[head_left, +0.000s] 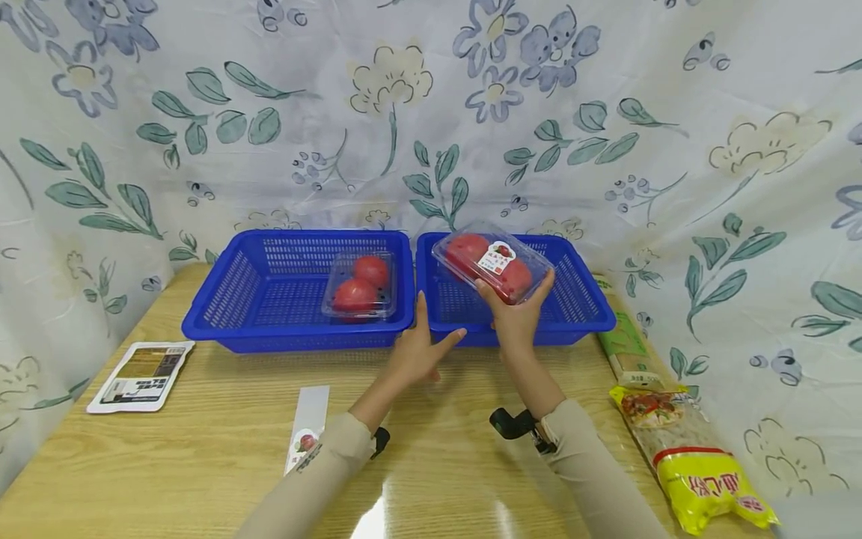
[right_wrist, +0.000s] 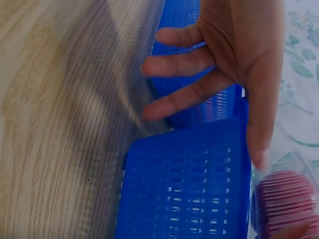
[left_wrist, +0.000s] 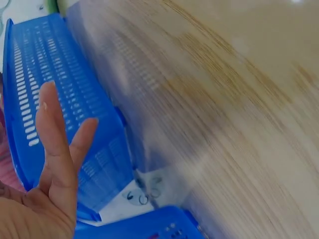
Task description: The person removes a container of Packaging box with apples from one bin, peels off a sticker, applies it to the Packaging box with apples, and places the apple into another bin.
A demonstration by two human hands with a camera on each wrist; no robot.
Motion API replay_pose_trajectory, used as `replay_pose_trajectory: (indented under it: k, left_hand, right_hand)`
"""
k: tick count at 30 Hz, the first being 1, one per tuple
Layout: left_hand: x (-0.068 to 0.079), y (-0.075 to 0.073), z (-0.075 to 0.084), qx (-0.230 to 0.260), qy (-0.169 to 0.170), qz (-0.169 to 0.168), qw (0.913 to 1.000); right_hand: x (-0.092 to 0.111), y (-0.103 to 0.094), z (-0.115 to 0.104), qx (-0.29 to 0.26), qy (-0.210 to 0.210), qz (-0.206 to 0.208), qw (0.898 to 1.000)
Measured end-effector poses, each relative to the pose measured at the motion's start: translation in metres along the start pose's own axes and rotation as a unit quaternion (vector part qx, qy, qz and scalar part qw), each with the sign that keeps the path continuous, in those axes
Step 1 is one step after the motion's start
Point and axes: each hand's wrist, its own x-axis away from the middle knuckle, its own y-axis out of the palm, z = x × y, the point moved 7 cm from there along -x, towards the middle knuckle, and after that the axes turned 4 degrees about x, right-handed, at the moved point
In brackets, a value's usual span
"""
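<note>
Tomato clamshell: clear plastic pack with red tomatoes inside, held tilted in the air over the near edge of the right blue basket. Right hand grips it from below, fingers curled up the pack's near side. Left hand holds nothing, fingers spread and relaxed, just in front of the seam between the two baskets, above the tabletop.

A second tomato pack already sits in the left blue basket, at its right end.

Risks, as I judge them:
- One-handed hold on slick plastic, pack tilted: it could slide off the palm and land on the basket rim or the tabletop.
- Squeezing harder to stop that could pop the lid or bruise the tomatoes.
- Left hand is close; a bump against the pack's edge would tip it.

Labels: white sticker on the held pack's lid shows a tomato picture and red characters, too small to read. A yellow noodle bag at the right has red characters, also unreadable. The flat printed pouch at the left is illegible.
</note>
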Motion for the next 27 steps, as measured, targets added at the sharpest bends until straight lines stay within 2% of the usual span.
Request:
replay_pose_trajectory:
  k: [8,14,19,27]
  left_hand:
    - [-0.004,0.003,0.005,-0.089,-0.019,0.076,0.9929]
    - [-0.001,0.001,0.007,-0.105,-0.014,0.124,0.9866]
    - [-0.003,0.003,0.006,-0.113,-0.010,0.127,0.9854]
    - [-0.006,0.010,0.008,-0.120,-0.004,0.118,0.9857]
  right_hand:
    - [-0.006,0.008,0.003,0.009,-0.032,0.017,0.999]
    - [-0.011,0.011,0.004,0.054,-0.008,0.034,0.998]
    - [-0.016,0.017,0.006,0.088,0.035,0.038,0.995]
    - [-0.024,0.025,0.012,0.079,0.087,0.055,0.992]
